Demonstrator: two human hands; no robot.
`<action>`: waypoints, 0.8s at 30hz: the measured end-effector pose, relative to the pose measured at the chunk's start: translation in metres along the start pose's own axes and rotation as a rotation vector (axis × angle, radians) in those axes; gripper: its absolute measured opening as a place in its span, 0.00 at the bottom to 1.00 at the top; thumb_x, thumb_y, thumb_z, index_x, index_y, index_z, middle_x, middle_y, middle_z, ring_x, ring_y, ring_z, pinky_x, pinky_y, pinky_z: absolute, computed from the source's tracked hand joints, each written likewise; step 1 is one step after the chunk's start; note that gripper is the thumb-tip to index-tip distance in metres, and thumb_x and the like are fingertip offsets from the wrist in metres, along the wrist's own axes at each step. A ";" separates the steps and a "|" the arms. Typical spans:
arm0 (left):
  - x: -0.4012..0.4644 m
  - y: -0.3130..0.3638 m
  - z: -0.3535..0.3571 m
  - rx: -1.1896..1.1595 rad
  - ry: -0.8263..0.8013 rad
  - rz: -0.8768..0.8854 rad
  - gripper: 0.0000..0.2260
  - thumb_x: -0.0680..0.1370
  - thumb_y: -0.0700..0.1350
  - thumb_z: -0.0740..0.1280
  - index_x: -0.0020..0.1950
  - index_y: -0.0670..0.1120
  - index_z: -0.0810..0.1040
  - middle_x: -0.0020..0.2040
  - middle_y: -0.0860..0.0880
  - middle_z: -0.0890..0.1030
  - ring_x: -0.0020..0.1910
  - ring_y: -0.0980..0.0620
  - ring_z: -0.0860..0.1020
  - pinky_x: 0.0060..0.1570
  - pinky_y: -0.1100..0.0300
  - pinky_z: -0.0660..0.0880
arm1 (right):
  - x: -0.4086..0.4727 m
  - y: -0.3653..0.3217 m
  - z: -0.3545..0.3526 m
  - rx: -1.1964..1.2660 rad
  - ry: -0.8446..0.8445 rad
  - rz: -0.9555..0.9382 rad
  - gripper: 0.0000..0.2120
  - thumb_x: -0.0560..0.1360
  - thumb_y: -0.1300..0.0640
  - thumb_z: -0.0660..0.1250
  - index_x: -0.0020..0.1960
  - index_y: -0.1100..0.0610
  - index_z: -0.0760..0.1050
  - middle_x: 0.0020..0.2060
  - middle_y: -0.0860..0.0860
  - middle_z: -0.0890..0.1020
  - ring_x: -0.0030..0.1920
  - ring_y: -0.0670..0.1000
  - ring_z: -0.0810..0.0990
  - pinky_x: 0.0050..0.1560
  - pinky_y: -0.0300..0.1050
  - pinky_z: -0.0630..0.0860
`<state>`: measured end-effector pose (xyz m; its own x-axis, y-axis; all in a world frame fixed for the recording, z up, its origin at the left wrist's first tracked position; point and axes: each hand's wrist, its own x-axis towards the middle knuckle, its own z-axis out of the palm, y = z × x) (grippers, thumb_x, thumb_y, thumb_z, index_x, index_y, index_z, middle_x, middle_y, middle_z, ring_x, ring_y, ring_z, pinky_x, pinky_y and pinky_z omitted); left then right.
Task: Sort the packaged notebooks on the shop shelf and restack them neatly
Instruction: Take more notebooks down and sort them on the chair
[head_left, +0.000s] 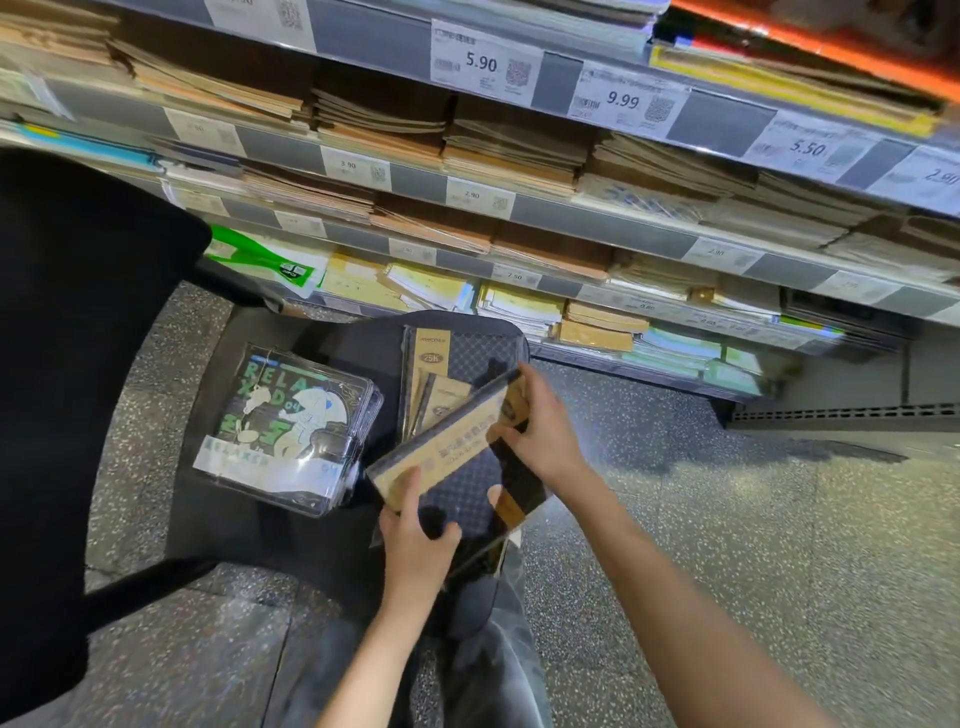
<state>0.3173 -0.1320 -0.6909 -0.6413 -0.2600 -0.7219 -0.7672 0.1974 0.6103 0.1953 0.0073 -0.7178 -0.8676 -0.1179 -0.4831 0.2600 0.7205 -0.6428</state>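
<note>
Both my hands, left (415, 525) and right (540, 431), grip one dark notebook pack (457, 467); I should square its edges over the stack (441, 384).

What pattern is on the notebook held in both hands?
Dark diamond-check notebook with a tan band, seen in the head view.

Bright overhead light — blurred, warped edges
</note>
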 end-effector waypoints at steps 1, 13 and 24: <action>-0.004 -0.004 0.001 0.015 0.002 -0.016 0.31 0.74 0.34 0.66 0.70 0.59 0.61 0.71 0.42 0.59 0.70 0.47 0.61 0.62 0.62 0.61 | 0.005 -0.007 0.001 -0.004 -0.028 -0.038 0.36 0.70 0.58 0.71 0.73 0.51 0.56 0.67 0.52 0.71 0.65 0.56 0.69 0.63 0.57 0.70; 0.049 0.015 -0.020 0.431 0.051 0.191 0.34 0.75 0.51 0.68 0.76 0.51 0.54 0.76 0.43 0.54 0.74 0.43 0.54 0.71 0.48 0.56 | -0.057 0.030 0.018 0.080 0.256 0.175 0.46 0.67 0.58 0.75 0.75 0.57 0.50 0.75 0.54 0.51 0.75 0.54 0.49 0.72 0.46 0.46; 0.063 0.011 -0.021 0.232 -0.145 0.105 0.40 0.72 0.43 0.72 0.75 0.56 0.52 0.68 0.47 0.62 0.67 0.48 0.67 0.66 0.52 0.64 | -0.069 0.019 0.049 0.781 0.023 0.370 0.34 0.70 0.69 0.70 0.63 0.46 0.54 0.55 0.60 0.79 0.48 0.47 0.82 0.36 0.32 0.77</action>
<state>0.2683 -0.1657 -0.7230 -0.7005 -0.0922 -0.7077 -0.6687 0.4312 0.6057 0.2808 -0.0042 -0.7256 -0.6756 0.0517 -0.7355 0.7372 0.0329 -0.6748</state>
